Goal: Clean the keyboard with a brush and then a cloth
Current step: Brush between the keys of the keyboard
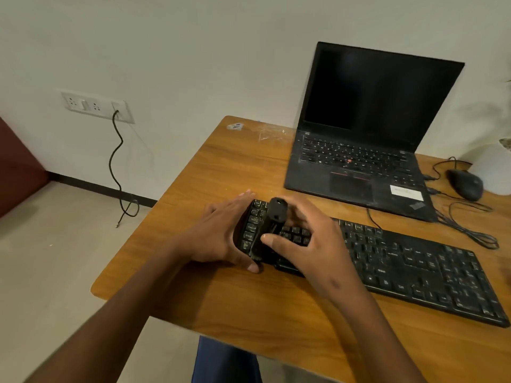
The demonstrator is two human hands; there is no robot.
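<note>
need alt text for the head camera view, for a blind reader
A person's right hand holds a black brush on the left end of a black keyboard, which the left hand steadies. Behind on the wooden table sit an open laptop and mouse.
</note>
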